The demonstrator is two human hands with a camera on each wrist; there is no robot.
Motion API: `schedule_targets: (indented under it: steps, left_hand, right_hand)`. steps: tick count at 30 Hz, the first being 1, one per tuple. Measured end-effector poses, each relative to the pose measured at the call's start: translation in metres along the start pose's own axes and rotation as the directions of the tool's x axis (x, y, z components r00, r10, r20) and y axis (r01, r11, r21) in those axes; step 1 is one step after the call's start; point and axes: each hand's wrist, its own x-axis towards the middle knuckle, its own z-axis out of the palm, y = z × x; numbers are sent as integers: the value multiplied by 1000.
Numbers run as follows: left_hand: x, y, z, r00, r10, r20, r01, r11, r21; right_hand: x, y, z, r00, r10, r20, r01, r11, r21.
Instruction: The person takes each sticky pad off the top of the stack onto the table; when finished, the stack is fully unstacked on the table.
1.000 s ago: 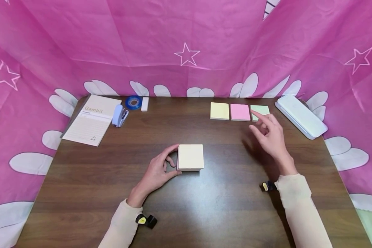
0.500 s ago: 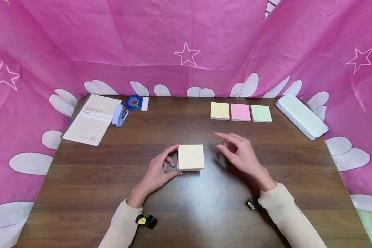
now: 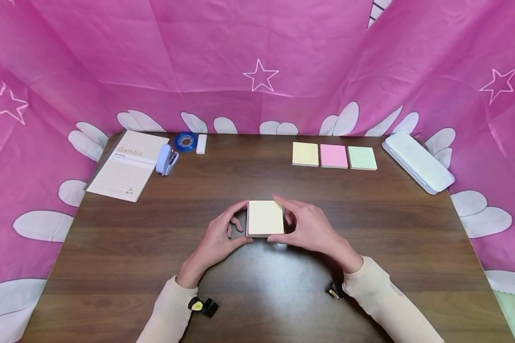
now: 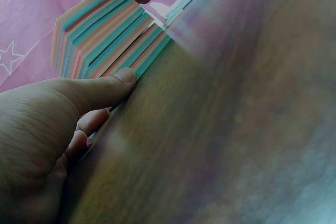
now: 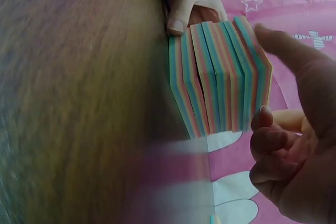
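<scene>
Yellow pad (image 3: 305,154), pink pad (image 3: 334,156) and green pad (image 3: 362,158) lie unstacked in a row near the far edge of the bench (image 3: 163,224); several others appear already piled into the sticky-note stack (image 3: 265,217) between the hands, mid-bench. The left hand (image 3: 219,237) grips its left side, thumb on the near face. The right hand (image 3: 312,226) bends its fingers about the upper right; whether they grip, I cannot tell. Pale yellow on top, the stack shows bands of teal, orange and pink down its sides, the layers slightly out of line.
</scene>
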Motion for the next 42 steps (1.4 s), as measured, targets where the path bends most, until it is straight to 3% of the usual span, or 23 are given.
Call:
schedule_targets:
  steps: [11,19,31,37,42]
  left_hand:
    - [0,1,0,1000,-12,5,12,1000,3]
    - [0,2,0,1000,-21,9,21,1000,-1]
    - [-1,4,0,999,-36,19,36,999,-4]
    - [-1,3,0,999,-40,21,41,999,-8]
    - [-1,3,-1,999,-38,20,38,999,-4]
  right_hand:
    - [2,-1,7,1000,12,-11,-12,1000,29]
    - [3,11,-16,999,9,-54,-2,991,133]
    - [10,67,-52,986,136,-102,-119,981,152]
    - [13,97,-45,982,178,-58,-173,981,85]
    - [13,114,-33,988,150,-41,-151,988,-18]
